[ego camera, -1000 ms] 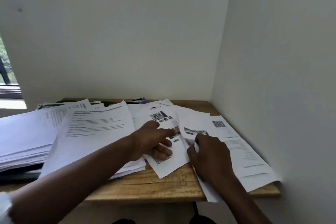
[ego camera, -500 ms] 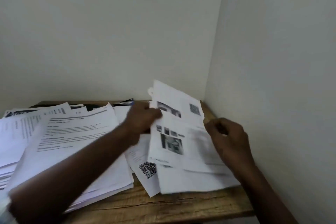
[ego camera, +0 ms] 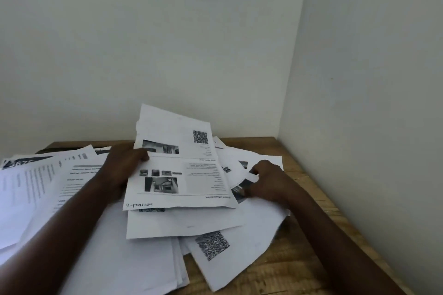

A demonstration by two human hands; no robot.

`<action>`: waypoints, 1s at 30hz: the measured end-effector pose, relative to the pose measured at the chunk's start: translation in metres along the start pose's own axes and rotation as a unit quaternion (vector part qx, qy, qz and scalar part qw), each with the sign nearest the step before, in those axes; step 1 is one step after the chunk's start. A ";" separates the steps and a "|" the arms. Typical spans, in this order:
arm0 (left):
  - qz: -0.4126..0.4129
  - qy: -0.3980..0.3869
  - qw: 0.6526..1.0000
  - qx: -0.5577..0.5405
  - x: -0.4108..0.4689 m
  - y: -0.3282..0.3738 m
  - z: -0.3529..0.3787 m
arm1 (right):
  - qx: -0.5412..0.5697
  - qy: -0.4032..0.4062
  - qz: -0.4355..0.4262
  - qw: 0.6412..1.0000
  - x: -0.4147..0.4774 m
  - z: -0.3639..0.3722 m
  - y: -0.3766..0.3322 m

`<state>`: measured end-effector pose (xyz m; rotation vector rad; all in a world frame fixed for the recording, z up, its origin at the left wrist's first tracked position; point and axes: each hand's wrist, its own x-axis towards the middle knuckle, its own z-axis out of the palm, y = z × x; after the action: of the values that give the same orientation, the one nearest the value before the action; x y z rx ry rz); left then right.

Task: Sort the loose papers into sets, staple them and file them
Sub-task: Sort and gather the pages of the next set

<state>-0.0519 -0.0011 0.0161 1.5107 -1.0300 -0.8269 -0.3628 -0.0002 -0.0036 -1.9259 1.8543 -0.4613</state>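
Left hand (ego camera: 124, 165) is gripping the left edge of the printed sheets (ego camera: 177, 175), thumb on top, holding them tilted above the loose papers (ego camera: 215, 242). Right hand (ego camera: 268, 184) is pinching a photo sheet (ego camera: 239, 190) in that pile on the wooden surface (ego camera: 299, 258). Text stack (ego camera: 48, 187) is lying to the left.

The papers (ego camera: 203, 175) are white with grey text, black-and-white photos (ego camera: 161, 184) and speckled black QR codes (ego camera: 212, 244). The table (ego camera: 299, 258) is brown wood with darker grain; the walls (ego camera: 167, 43) pale greenish white.
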 end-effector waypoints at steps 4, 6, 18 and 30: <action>-0.012 -0.038 0.999 -0.013 0.006 -0.003 0.004 | 0.082 0.118 -0.024 0.989 0.008 -0.016 0.019; -0.008 -0.050 0.999 -0.013 0.009 -0.006 0.003 | 0.125 0.172 -0.049 0.976 0.006 -0.030 0.023; 0.030 -0.061 0.998 -0.007 0.020 -0.030 0.008 | 0.066 0.520 -0.078 0.848 0.014 -0.049 0.000; -0.029 -0.132 0.988 -0.069 0.016 -0.026 0.010 | 0.299 0.125 -0.031 0.946 0.049 0.035 -0.022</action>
<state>-0.0509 -0.0182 -0.0106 1.3419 -1.0995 -1.1390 -0.3231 -0.0462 -0.0249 -1.5569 1.5420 -1.1825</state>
